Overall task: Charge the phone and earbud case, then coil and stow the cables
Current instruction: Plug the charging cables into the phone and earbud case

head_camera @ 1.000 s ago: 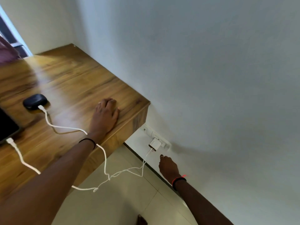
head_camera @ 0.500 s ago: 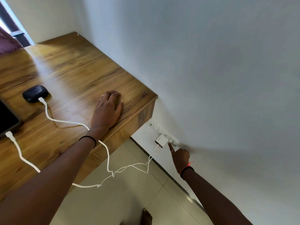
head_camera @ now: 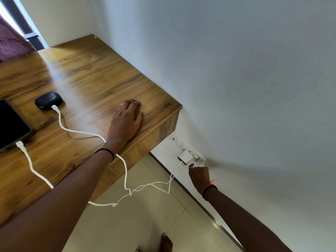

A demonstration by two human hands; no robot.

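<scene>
A black earbud case (head_camera: 48, 103) lies on the wooden table (head_camera: 94, 73) with a white cable (head_camera: 72, 130) plugged into it. At the left edge a dark-screened phone (head_camera: 11, 124) has a second white cable (head_camera: 34, 171) in its port. Both cables hang off the table's front edge, tangle (head_camera: 131, 191) and run to a white charger (head_camera: 185, 155) in the wall socket panel (head_camera: 199, 158). My left hand (head_camera: 127, 120) rests flat on the table near its corner. My right hand (head_camera: 199, 176) is just below the charger, index finger pointing up at it, holding nothing.
The white wall (head_camera: 254, 88) runs along the table's right side. Pale floor tiles (head_camera: 145, 224) lie below, with a bare foot (head_camera: 166, 242) at the bottom. A purple cloth (head_camera: 11, 46) and a window frame are at the far left.
My right hand rose from below the charger to the switch beside it, then drew back slightly under the charger. My left hand stayed flat on the table.
</scene>
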